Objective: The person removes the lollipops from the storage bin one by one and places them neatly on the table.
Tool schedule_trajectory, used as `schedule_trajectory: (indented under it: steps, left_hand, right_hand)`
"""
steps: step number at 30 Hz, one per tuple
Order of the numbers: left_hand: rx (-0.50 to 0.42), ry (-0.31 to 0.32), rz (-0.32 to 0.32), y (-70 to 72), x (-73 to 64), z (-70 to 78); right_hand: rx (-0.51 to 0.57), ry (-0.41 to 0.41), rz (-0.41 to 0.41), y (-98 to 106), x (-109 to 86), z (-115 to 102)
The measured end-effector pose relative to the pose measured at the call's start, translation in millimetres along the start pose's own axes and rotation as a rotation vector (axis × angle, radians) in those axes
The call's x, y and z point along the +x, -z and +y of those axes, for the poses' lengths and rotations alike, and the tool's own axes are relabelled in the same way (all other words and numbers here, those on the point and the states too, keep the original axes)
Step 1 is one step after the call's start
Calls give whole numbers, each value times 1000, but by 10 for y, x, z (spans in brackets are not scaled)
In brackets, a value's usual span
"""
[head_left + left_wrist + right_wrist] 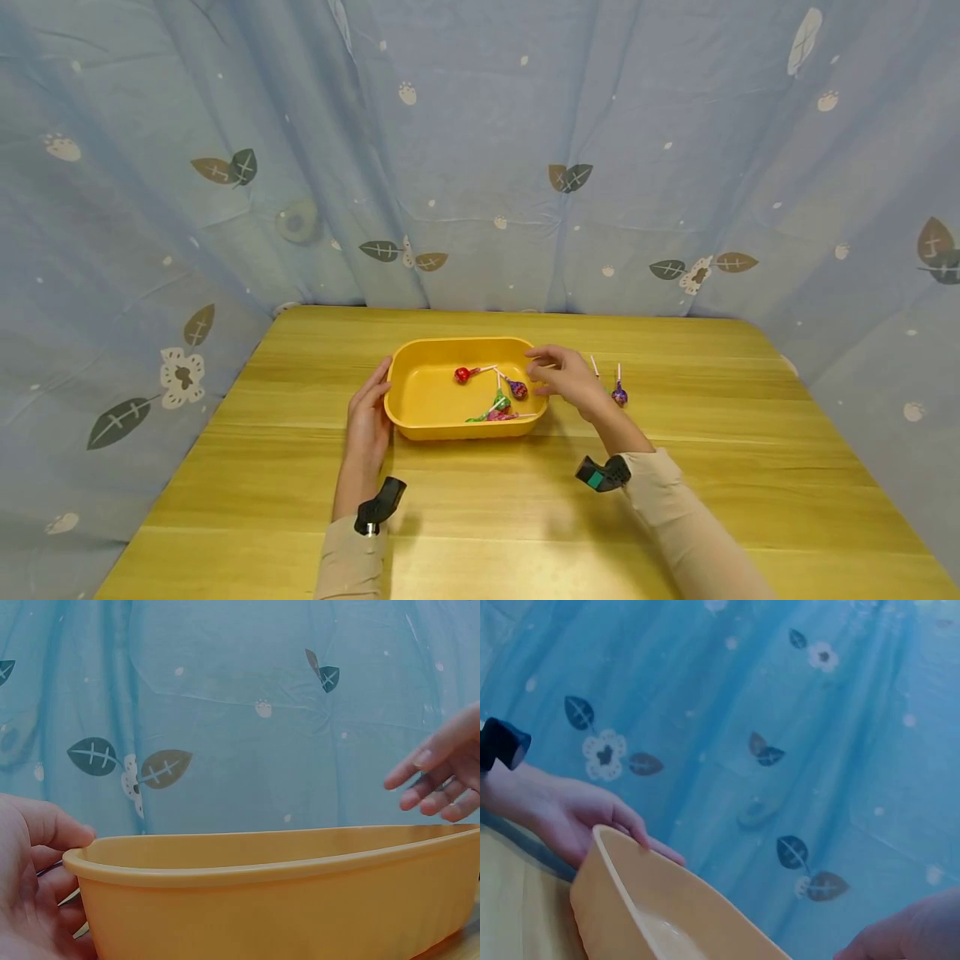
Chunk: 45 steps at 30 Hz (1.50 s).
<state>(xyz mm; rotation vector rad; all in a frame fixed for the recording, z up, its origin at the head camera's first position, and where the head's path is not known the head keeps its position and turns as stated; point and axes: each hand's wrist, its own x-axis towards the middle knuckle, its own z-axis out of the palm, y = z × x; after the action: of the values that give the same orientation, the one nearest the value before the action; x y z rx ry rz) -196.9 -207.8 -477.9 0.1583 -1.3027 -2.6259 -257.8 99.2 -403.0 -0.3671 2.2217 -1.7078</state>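
A yellow plastic tub (442, 432) stands on the table. My left hand (367, 421) holds its left end, and in the left wrist view a fingertip rests on the rim with other fingers against the outer wall. In the tub lie several wrapped lollipops: a red lollipop (462, 375), a purple lollipop (518, 389), green ones and a pink lollipop (498, 415). Over the tub's right end hovers my right hand (567, 379), fingers loosely bent and apart, holding nothing. Right of that hand, another purple lollipop (619, 396) lies on the table.
Beside that lollipop a white stick (595, 365) shows, its other end hidden by the right hand. The wooden table (480, 517) runs back to a blue patterned curtain (495, 167). Black wrist cameras sit on both forearms.
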Motion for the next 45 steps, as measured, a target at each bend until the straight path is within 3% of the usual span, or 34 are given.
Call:
schedule_trajectory:
  steps: [6, 15, 31, 45]
  left_hand:
    - [-13, -1, -6, 5, 2, -4]
    - [-13, -12, -15, 0, 2, -3]
    - [-32, -3, -5, 2, 3, -2]
    - [-31, -3, -8, -1, -7, 5]
  right_hand:
    - [-29, 2, -51, -194, 105, -68]
    - [-224, 9, -90, -401, 220, -39]
    - [-438, 41, -52, -557, 351, 58]
    - [-584, -17, -39, -678, 405, 105]
